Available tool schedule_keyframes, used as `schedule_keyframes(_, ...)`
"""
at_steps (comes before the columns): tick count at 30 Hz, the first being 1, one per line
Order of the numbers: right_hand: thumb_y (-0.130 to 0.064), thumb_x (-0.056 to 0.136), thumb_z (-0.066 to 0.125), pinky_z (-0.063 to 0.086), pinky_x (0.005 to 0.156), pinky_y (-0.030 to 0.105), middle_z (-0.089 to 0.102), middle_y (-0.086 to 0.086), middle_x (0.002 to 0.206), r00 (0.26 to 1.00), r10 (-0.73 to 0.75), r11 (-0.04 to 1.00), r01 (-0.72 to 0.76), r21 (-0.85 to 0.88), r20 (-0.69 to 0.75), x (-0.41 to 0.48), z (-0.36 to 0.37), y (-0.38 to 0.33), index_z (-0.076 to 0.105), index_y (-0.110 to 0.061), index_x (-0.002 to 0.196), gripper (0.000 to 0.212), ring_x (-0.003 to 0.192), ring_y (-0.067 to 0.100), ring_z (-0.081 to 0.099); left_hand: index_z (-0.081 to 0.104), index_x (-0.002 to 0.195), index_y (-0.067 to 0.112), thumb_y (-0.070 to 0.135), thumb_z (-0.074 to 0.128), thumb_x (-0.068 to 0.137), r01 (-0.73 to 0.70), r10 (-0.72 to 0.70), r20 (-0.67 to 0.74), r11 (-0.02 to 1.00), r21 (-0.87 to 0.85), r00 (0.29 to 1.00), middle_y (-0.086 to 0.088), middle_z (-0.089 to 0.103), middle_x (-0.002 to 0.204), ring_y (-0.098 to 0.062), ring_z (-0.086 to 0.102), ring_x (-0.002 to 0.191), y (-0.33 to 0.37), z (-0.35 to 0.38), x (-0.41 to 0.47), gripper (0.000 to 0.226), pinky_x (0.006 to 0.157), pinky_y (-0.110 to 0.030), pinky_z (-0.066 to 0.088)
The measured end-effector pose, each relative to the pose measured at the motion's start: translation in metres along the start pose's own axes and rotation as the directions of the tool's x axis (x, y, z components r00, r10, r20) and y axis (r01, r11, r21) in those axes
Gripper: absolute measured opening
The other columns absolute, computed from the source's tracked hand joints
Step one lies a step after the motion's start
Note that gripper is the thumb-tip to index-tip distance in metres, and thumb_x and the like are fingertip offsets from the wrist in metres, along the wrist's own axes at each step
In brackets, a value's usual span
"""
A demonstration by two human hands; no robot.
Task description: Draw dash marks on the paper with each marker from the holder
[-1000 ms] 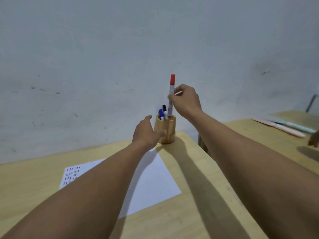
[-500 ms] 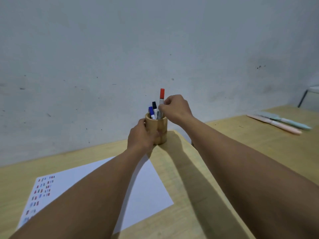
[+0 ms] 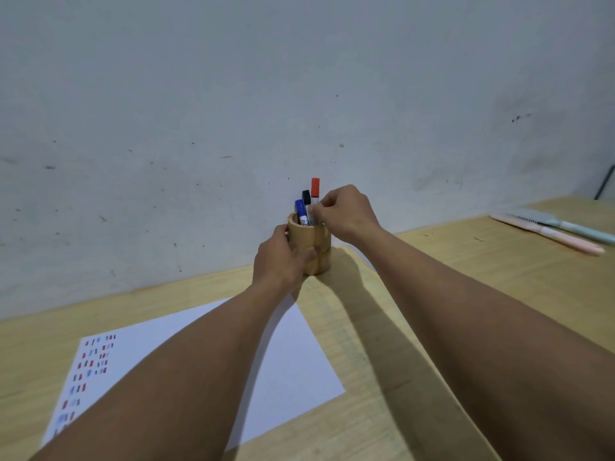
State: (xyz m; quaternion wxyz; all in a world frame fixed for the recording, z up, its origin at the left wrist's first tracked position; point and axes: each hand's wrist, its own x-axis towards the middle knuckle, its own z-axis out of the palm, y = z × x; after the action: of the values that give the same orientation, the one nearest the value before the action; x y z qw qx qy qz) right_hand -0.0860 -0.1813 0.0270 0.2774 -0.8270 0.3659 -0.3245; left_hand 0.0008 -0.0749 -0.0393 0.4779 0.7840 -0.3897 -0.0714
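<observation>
A round wooden holder [image 3: 314, 242] stands at the table's far edge by the wall. My left hand [image 3: 281, 261] wraps around its left side. Three markers stand in it: a blue-capped one [image 3: 301, 211], a black-capped one [image 3: 306, 197] and a red-capped one [image 3: 315, 188]. My right hand [image 3: 346, 212] hovers at the holder's rim, fingertips pinched on the red marker's barrel. White paper [image 3: 293, 361] lies in front of the holder, partly under my left forearm, with rows of red, blue and black dashes [image 3: 90, 367] at its left end.
A second wooden table [image 3: 499, 261] adjoins on the right, carrying a pink pen [image 3: 552, 236], a teal pen [image 3: 579, 229] and a notebook edge. A grey scuffed wall [image 3: 233, 111] stands right behind the holder.
My right hand lowered the red marker from above the holder down into it. My left hand went from open beside the holder to gripping it.
</observation>
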Motion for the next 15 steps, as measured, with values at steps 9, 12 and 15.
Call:
schedule_keyframes(9,-0.033,0.087,0.077,0.05,0.061,0.034,0.074,0.005,0.081,0.995,0.011,0.996,-0.003,-0.087,0.099,0.0045,0.0029,-0.0058,0.079,-0.006,0.085,0.027,0.074,0.019,0.066,0.051,0.132,0.021,0.039,0.076,0.08,-0.001,0.002,-0.007,1.0,0.021,1.0,0.0,0.066,0.121,-0.023,0.065,0.104,-0.0034,0.0009,0.003,0.061,0.089,-0.045,0.056)
schedule_keyframes(12,-0.038,0.086,0.078,0.041,0.056,0.029,0.068,0.004,0.071,0.993,0.025,0.993,-0.012,-0.114,0.114,0.0032,0.0024,-0.007,0.078,-0.005,0.083,0.032,0.068,0.018,0.059,0.051,0.134,0.021,0.04,0.077,0.08,0.001,-0.001,-0.006,1.0,0.016,1.0,0.001,0.066,0.121,-0.022,0.065,0.105,-0.004,0.0011,0.004,0.063,0.09,-0.044,0.056)
schedule_keyframes(15,-0.04,0.09,0.074,0.047,0.062,0.033,0.074,0.009,0.083,0.995,-0.012,0.996,0.02,-0.086,0.102,0.0,0.0,-0.0072,0.08,-0.007,0.088,0.034,0.073,0.019,0.063,0.052,0.132,0.022,0.041,0.078,0.079,-0.007,0.008,-0.013,1.0,0.014,1.0,0.001,0.067,0.121,-0.022,0.065,0.104,-0.0058,0.002,0.0058,0.062,0.089,-0.044,0.056)
